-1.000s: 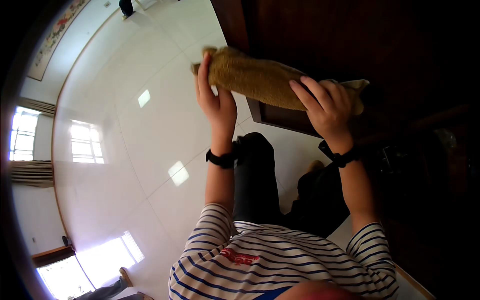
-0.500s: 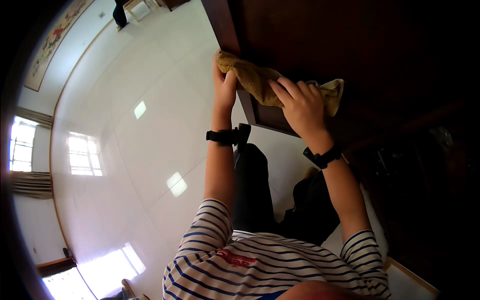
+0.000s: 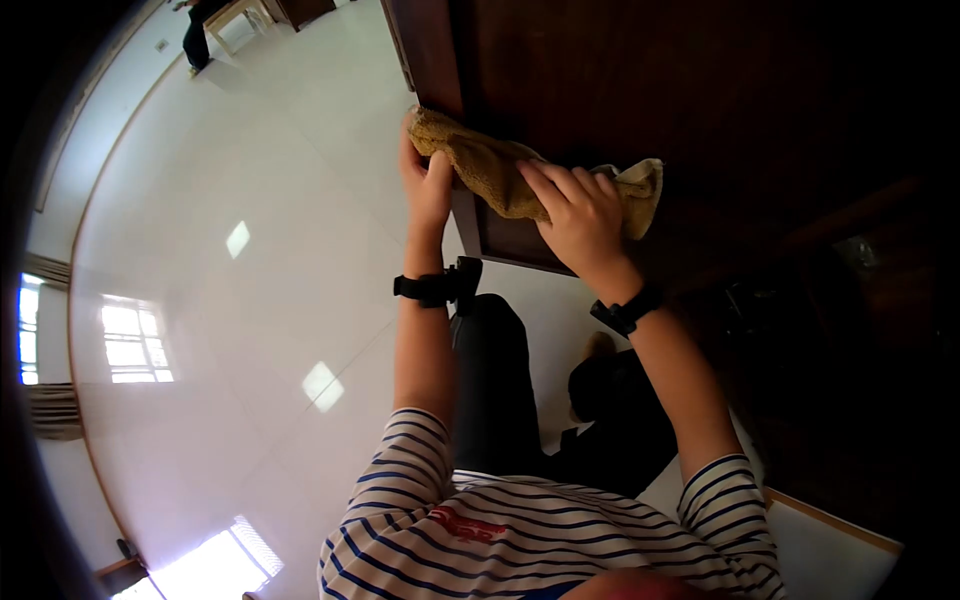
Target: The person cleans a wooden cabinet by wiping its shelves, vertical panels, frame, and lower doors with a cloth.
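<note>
A brownish-yellow towel (image 3: 480, 165) lies bunched along the lower part of a dark wooden panel (image 3: 590, 80), a door or furniture piece. My left hand (image 3: 428, 190) grips the towel's left end at the panel's side edge, thumb toward me and the other fingers partly hidden behind. Farther right, my right hand (image 3: 583, 220) presses the towel against the panel face with bent fingers. The towel's right end, with a pale underside, sticks out beyond that hand. Each wrist wears a black strap with a small device.
Glossy pale floor tiles (image 3: 240, 320) stretch to the left, reflecting windows. My bent legs (image 3: 495, 390) are below the panel. At the far upper left a person's leg (image 3: 196, 40) shows beside a light wooden stool (image 3: 235, 20). Dark, unclear objects lie in shadow at right.
The view has turned slightly, so panel, towel and hands appear a little farther left. Both hands keep their hold on the towel, with little visible movement along the panel.
</note>
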Available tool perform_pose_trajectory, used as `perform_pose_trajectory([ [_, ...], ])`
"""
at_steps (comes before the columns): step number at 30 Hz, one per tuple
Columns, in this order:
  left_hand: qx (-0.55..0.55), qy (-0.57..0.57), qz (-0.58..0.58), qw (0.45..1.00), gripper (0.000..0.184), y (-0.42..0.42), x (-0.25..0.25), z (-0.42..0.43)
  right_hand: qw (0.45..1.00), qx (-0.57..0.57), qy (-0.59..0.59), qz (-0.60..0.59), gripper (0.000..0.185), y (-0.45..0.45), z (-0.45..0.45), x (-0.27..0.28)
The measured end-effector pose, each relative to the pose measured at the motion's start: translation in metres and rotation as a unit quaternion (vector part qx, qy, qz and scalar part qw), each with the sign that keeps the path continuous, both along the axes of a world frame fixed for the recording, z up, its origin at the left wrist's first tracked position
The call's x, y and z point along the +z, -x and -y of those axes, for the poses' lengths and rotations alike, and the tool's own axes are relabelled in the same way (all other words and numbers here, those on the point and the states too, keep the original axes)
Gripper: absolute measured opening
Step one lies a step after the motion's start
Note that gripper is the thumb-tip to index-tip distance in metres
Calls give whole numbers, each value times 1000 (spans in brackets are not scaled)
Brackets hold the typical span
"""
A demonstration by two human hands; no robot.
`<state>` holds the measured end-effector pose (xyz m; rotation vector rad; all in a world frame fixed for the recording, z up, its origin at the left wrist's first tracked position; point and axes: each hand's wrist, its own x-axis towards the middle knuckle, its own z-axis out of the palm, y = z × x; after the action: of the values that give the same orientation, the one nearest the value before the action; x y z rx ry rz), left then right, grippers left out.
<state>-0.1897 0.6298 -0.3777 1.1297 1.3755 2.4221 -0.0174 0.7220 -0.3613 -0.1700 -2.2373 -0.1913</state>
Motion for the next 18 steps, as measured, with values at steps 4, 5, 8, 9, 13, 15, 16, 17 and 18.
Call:
perform_pose_trajectory([
  [4, -30, -8, 8, 999, 53, 4, -4, 2, 1000, 1, -24, 13, 36, 4, 4, 5],
  [5, -54, -23, 50, 997, 53, 4, -6, 1, 1000, -6, -25, 12, 33, 6, 6, 5],
  [8, -27, -48, 37, 998, 52, -3, 5, 1, 998, -2, -56, -16, 27, 11, 7, 14],
  [9, -36, -52, 48, 997, 51, -2, 6, 2, 999, 1, -39, -8, 28, 12, 8, 17],
  [13, -40, -55, 62, 996, 53, -5, 6, 2, 1000, 1, -5, -10, 29, 8, 13, 21],
  [15, -33, -46, 51, 997, 54, -3, -6, 0, 1000, 0, 1, -14, 29, 8, 9, 16],
  [16, -24, -42, 34, 998, 55, 0, -8, -2, 1000, 7, 8, -16, 29, 7, 8, 13],
  [17, -24, -33, 29, 999, 57, -3, -7, 1, 1000, 15, 15, -19, 29, 5, 7, 12],
  [18, -27, -34, 25, 999, 57, -5, -10, 1, 1000, 17, 19, -12, 28, 3, 5, 11],
])
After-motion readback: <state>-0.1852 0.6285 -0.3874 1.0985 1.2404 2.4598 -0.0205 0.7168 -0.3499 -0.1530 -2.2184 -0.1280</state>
